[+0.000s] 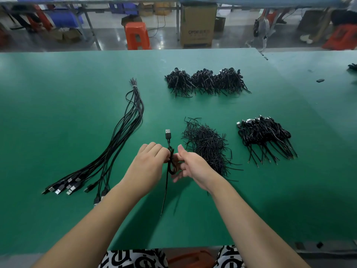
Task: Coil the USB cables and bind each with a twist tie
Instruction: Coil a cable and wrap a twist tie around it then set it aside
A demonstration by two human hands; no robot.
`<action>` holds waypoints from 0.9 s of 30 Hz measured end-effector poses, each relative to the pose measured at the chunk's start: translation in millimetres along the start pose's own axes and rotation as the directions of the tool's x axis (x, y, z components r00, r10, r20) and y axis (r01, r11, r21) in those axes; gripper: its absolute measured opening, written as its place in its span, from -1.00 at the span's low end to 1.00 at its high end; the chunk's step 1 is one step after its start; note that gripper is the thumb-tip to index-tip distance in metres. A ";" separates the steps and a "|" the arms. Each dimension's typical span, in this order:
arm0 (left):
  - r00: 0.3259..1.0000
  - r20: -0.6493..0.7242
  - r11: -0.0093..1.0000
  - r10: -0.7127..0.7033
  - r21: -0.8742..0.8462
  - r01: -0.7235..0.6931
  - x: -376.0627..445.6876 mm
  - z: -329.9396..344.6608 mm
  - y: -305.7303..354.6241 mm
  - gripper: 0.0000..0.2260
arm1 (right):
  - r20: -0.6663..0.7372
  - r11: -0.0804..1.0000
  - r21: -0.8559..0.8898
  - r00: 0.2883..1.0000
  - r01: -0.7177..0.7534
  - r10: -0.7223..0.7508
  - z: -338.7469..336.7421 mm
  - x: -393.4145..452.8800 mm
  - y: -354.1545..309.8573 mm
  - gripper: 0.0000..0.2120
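Green surface (pixel 77 74), workshop floor beyond. One USB cable (pixel 168 138) is held above it, long axis running near to far, plug pointing away, bare tail trailing toward the person. Left hand (pixel 149 161) pinches its coiled middle; right hand (pixel 190 164) pinches the same spot, remaining fingers loosely spread. Right of the cable: one heap of twist ties (pixel 208 146), then one row of bound coils (pixel 264 136). Beyond: three bound heaps (pixel 204 82). Left: one straight cable bundle (pixel 116 140).

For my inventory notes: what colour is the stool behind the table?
The stool is orange-red, seen in the head view, the only view.
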State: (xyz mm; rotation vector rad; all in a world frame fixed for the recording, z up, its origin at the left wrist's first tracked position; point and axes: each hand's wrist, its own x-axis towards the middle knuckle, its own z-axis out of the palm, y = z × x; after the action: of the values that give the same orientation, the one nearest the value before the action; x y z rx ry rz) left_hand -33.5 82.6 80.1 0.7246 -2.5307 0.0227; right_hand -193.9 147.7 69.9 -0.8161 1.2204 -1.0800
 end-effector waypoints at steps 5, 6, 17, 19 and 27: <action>0.999 0.004 0.998 -0.032 -0.052 0.032 2.3 -5.3 2.8 -0.89 | 0.051 0.983 -0.117 0.990 0.140 -0.135 0.5 -6.4 -0.3 -0.60; 0.999 0.000 0.997 -0.043 -0.069 0.043 2.7 -6.8 4.4 -0.91 | 0.052 0.982 -0.116 0.988 0.150 -0.145 -0.1 -5.9 0.4 -0.60; 0.979 -0.004 0.886 -0.203 -0.427 0.181 4.0 -19.7 6.9 -0.86 | 0.138 0.986 0.063 0.977 0.153 -0.160 -8.2 -7.3 8.0 -0.74; 0.966 0.042 0.860 -0.256 -0.446 0.247 4.9 -18.8 1.8 -0.72 | 0.176 0.987 0.089 0.974 0.130 -0.144 -11.4 -8.9 7.1 -0.74; 0.890 0.338 0.696 -0.307 -0.558 0.452 -1.0 -12.1 -5.8 -0.74 | 0.129 0.998 -0.042 0.991 0.046 -0.040 -20.4 -8.3 0.9 -0.86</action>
State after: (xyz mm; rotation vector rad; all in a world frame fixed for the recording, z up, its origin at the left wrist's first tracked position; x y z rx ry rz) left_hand -24.2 79.9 89.5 0.9820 -2.2864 -1.0551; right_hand -213.7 157.2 67.9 -0.9365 1.1263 -1.0219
